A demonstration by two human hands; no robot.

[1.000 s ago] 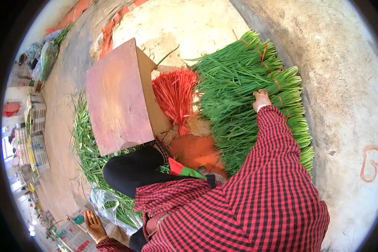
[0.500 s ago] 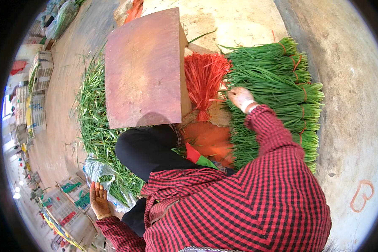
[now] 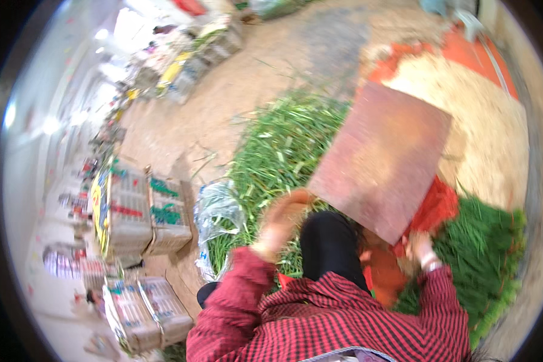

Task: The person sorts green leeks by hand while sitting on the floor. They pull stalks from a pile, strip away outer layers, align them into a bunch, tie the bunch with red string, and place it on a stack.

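Note:
My left hand [image 3: 282, 221] is raised over a loose heap of green leafy stalks [image 3: 277, 151], blurred by motion, fingers curled; whether it holds anything is unclear. My right hand [image 3: 420, 248] reaches down by a bunch of red bands [image 3: 435, 208] and an orange bag [image 3: 385, 273], next to the bundled green stalks [image 3: 489, 259] on the right. A reddish-brown board [image 3: 383, 158] lies tilted in front of me. My black-trousered knee [image 3: 329, 247] sits between the hands. Both sleeves are red-and-black check.
A clear plastic bag [image 3: 214, 211] lies left of the loose greens. Printed cardboard boxes [image 3: 136, 211] and more boxes [image 3: 145, 311] stand at the left on the dirt floor. Orange sheeting [image 3: 482, 54] borders a pale patch at the far right.
My view has swung left. My left hand has risen from beside the boxes to over the loose greens. My right hand has drawn back from the bundled stalks toward the red bands.

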